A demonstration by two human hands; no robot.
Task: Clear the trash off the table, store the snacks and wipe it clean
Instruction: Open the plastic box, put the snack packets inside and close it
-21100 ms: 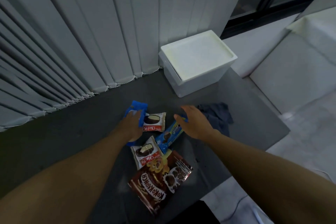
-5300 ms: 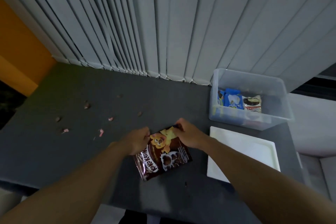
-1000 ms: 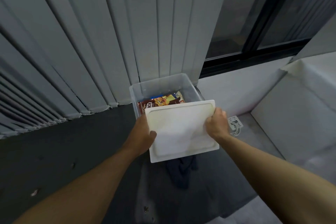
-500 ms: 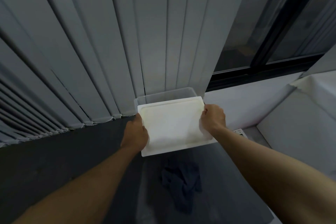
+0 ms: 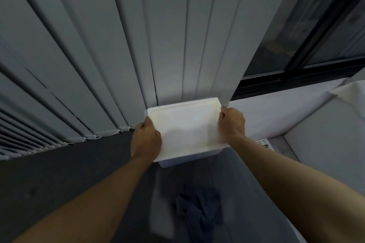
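A white lid [image 5: 187,126] lies over the clear plastic box [image 5: 177,161], whose front wall shows just below the lid's near edge. My left hand [image 5: 145,140] grips the lid's left edge. My right hand [image 5: 231,123] grips its right edge, fingers curled round the rim. The box stands at the back of the dark grey table [image 5: 69,167], against the blinds. The snacks inside are hidden under the lid. A dark blue cloth [image 5: 198,207] lies crumpled on the table in front of the box, between my forearms.
Grey vertical blinds [image 5: 118,55] hang right behind the table. A dark window frame [image 5: 296,73] and a white ledge [image 5: 286,110] lie to the right. A small white socket [image 5: 262,143] sits low beyond the table's right edge.
Both hands have carried the lid farther back until it covers the box; the strip of open box seen earlier behind the lid is gone. The view has tilted up.
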